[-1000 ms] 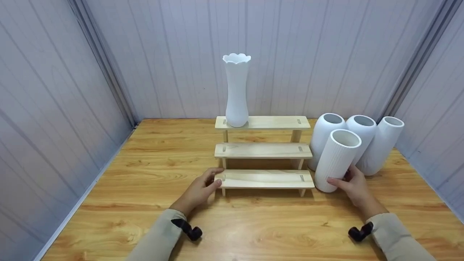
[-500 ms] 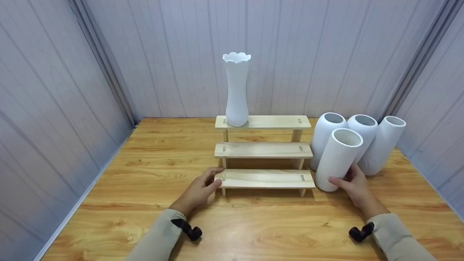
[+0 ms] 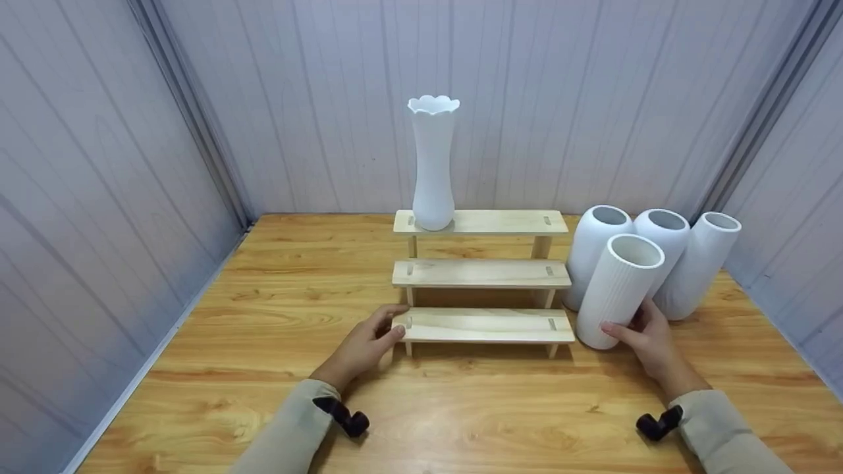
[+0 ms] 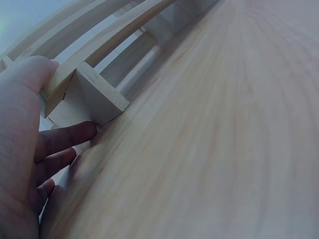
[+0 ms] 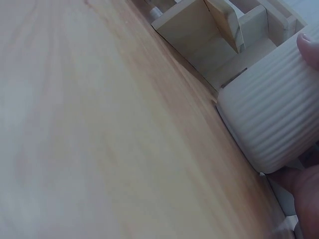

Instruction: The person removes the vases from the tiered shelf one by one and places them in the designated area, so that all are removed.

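A three-step wooden display stand (image 3: 484,324) stands on the table. At the left end of its lowest step is my left hand (image 3: 361,343), thumb on the board's edge and fingers at the end. The left wrist view shows those fingers (image 4: 67,137) beside the stand's leg. My right hand (image 3: 652,339) holds a white ribbed cylindrical vase (image 3: 616,296) low on its body, thumb in front and other fingers mostly hidden behind it. This vase stands just right of the lowest step; in the right wrist view its base meets the table.
A tall white vase with a scalloped rim (image 3: 433,168) is on the top step, toward the left. Behind the ribbed vase, a rounded white vase (image 3: 593,253), another rounded one (image 3: 668,243) and a tapered one (image 3: 701,270) crowd together. Panelled walls (image 3: 316,118) enclose the wood-grain table (image 3: 474,421).
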`<state>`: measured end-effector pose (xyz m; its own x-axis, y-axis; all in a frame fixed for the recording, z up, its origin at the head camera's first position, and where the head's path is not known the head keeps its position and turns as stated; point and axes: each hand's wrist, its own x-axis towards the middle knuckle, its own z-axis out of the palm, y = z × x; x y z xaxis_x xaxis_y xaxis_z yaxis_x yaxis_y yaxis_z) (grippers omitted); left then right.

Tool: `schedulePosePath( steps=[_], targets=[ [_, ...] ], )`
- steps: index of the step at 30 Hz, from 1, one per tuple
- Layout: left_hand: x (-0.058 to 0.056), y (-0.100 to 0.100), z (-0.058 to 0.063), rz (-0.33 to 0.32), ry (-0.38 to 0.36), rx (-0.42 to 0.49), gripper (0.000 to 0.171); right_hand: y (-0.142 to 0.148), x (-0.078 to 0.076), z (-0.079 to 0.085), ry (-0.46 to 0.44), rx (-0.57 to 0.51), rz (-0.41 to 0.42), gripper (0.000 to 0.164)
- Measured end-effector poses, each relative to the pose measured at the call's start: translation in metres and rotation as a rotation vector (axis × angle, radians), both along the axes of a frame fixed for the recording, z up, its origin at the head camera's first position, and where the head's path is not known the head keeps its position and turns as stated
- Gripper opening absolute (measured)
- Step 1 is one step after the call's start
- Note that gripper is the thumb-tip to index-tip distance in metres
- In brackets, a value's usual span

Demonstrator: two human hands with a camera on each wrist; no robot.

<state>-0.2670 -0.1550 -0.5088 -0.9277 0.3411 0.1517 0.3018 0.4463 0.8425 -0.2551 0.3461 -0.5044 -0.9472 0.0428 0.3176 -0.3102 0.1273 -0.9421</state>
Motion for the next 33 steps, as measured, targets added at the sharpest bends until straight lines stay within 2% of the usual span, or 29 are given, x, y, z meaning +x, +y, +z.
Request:
schedulePosePath(
  steps=[7,14,18,21,25,33],
  targets=[
    [0.0,0.0,0.0,0.007,0.014,-0.009,0.041,0.0,0.0,0.001,-0.011,0.006,-0.008,0.073],
    [0.001,-0.001,-0.001,-0.003,-0.005,-0.008,0.042,-0.001,0.001,0.007,-0.042,-0.028,-0.002,0.07],
    [0.001,-0.001,0.0,-0.015,-0.009,0.006,0.043,-0.002,-0.001,0.019,-0.059,-0.075,0.005,0.066],
    [0.0,-0.001,0.0,-0.022,-0.014,0.01,0.044,0.0,-0.001,0.031,-0.059,-0.055,0.003,0.063],
    [0.001,0.0,-0.001,-0.018,-0.013,0.008,0.044,0.002,0.0,0.045,-0.031,-0.019,-0.003,0.059],
    [0.001,0.001,0.001,-0.011,0.009,0.01,0.041,-0.002,0.0,0.072,0.033,-0.065,-0.035,0.057]
  ],
)
